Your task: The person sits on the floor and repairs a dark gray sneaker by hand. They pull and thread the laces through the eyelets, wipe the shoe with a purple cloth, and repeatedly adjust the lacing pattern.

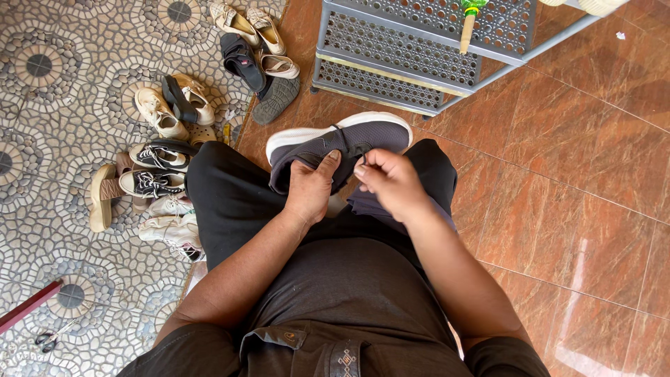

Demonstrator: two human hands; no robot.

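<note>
A grey knit sneaker with a white sole point(340, 139) lies across my knees, its sole facing away from me. My left hand point(310, 188) grips the shoe's upper near the tongue, thumb on top. Just to its right, my right hand point(391, 183) has its fingers pinched together on a dark lace of the same shoe. Under my right hand a second grey-purple shoe point(366, 206) shows in part on my lap, mostly hidden by the hand and arm.
A pile of several shoes and sandals point(167, 132) lies on the mosaic floor at left. A grey perforated metal rack point(412, 49) stands ahead, holding a wooden-handled brush point(467, 28). Scissors point(47, 340) and a red bar point(28, 306) lie at lower left. Red-brown tiles point(586, 174) spread right.
</note>
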